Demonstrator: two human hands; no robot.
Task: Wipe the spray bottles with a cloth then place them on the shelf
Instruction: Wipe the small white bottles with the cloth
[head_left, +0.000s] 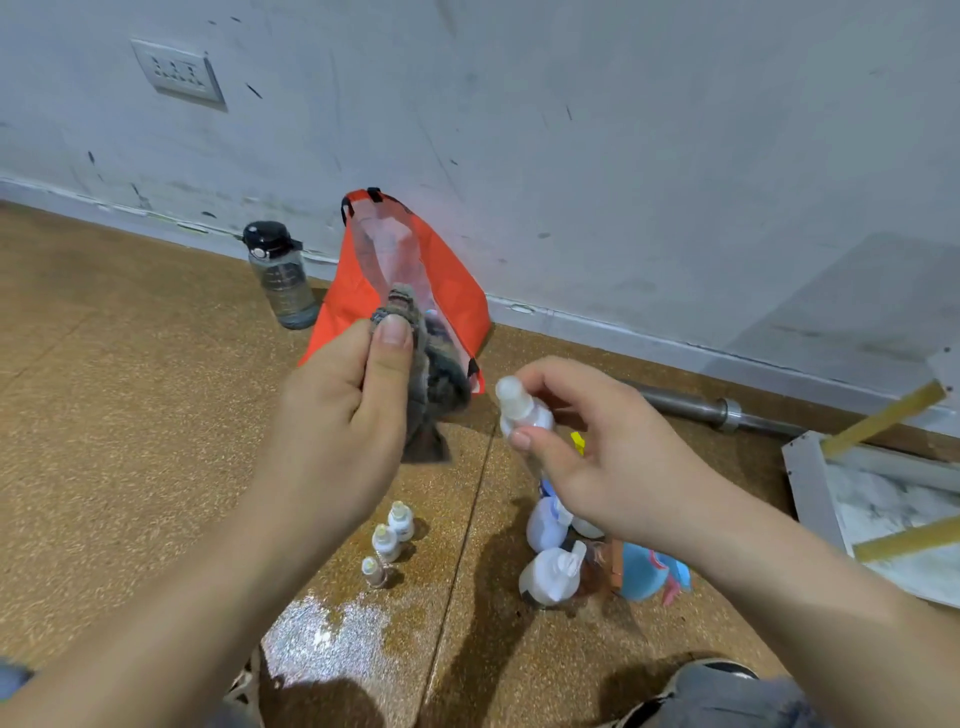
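Left grip (343, 410) pinches grey cloth (436, 384) btwn thumb & fingers. Right grip (597, 457) is curled round a small white spray bottle (519, 410), cap up, just right of the cloth, not touching. Three tiny bottles (387, 543) stand on the floor (130, 415) below left grip; more spray bottles (550, 571) below right grip. Orange bag (457, 306) beyond cloth.

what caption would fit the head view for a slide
The left hand holds a grey cloth beside a white spray bottle gripped in the right hand
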